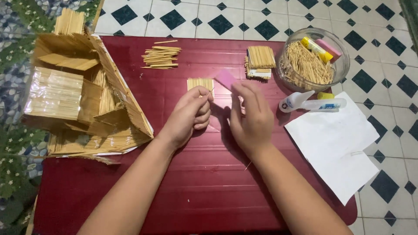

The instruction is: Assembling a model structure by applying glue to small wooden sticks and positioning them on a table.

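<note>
My left hand (189,114) pinches a thin wooden stick (212,90) between thumb and forefinger over the dark red table (191,191). My right hand (250,116) holds a small pink block (226,78), tilted, right beside the stick's tip. Just behind my left hand lies a small flat panel of glued sticks (200,83). A model house made of wooden sticks (85,93) stands at the table's left edge.
A loose pile of sticks (161,55) and a stack of stick panels (260,61) lie at the back. A glass bowl (311,59) holds sticks, a yellow tube and a pink block. A white glue bottle (311,103) and white paper (335,143) lie at right.
</note>
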